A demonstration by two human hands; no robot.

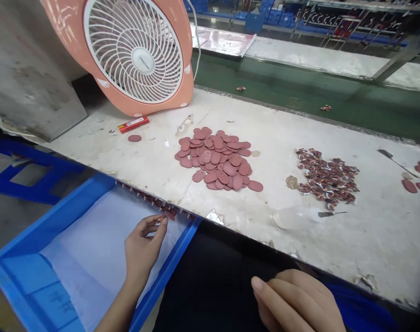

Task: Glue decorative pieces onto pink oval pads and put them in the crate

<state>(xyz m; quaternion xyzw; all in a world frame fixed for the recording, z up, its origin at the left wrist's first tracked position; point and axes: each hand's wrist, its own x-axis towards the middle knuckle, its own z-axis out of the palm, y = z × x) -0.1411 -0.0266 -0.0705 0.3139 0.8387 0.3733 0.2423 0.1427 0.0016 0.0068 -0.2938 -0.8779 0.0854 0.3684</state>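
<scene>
The lower edge cuts off the right hand [294, 299]; the piece [168, 215] pinched by the left hand [142, 251] is too small to tell.

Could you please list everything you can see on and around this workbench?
Pink-and-white plastic desk fan: one, pink and white, far left of the bench.
Rectangular packet: one, red, beside the fan.
Oval pads: many, pink, heaped mid-bench.
Small pieces: many, brown-red, heaped to the pads' right.
Thin-bladed knife: one, dark, near the bench's right edge.
Plastic crate: one, blue, white-lined, below the near bench edge.
Conveyor belt: one, green, behind the bench.
Left hand: one, pinching a dark-red piece above the crate.
Right hand: one, bottom right, fingers curled.
</scene>
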